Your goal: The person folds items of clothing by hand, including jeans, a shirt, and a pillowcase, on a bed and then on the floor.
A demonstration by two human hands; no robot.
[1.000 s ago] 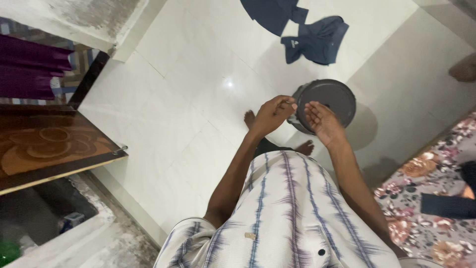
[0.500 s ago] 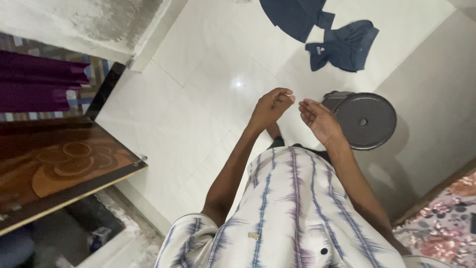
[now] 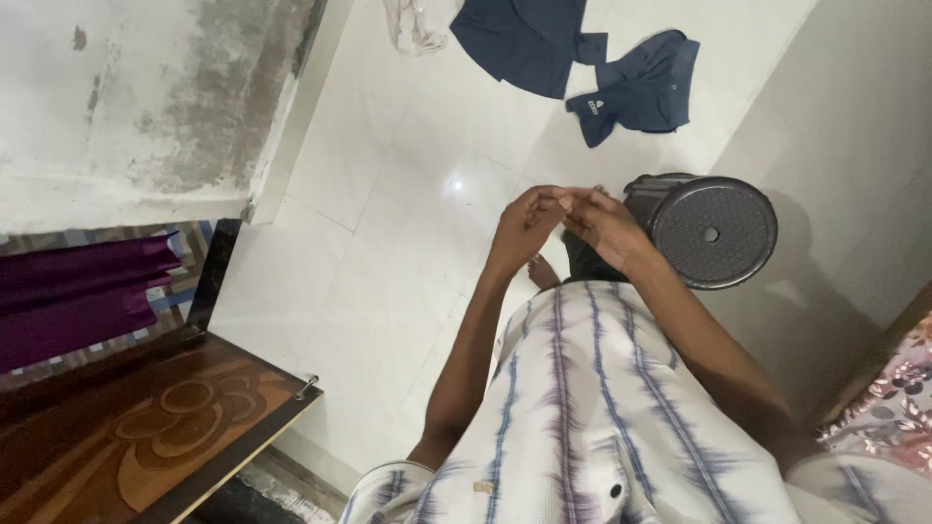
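I stand on a white tiled floor (image 3: pixel 388 252) with both hands raised in front of my striped shirt (image 3: pixel 592 417). My left hand (image 3: pixel 522 229) has its fingers curled into a pinch; nothing shows between them. My right hand (image 3: pixel 600 223) is turned palm down, its fingertips touching those of the left. Whether anything small sits between the fingers is hidden. A round dark grey plastic stool (image 3: pixel 716 233) stands on the floor just right of my right hand. One bare foot (image 3: pixel 542 276) shows below the hands.
Dark blue clothes (image 3: pixel 529 39) and dark blue shorts (image 3: pixel 643 89) lie on the floor at the top, beside a pale crumpled cloth (image 3: pixel 413 24). A carved wooden door (image 3: pixel 155 437) stands open at lower left, purple cloth (image 3: pixel 78 296) behind it. A floral covering (image 3: pixel 898 393) lies at right.
My right hand has turned from palm up to palm down and closed onto the left fingertips. The view has swung, showing more of the stained wall at upper left.
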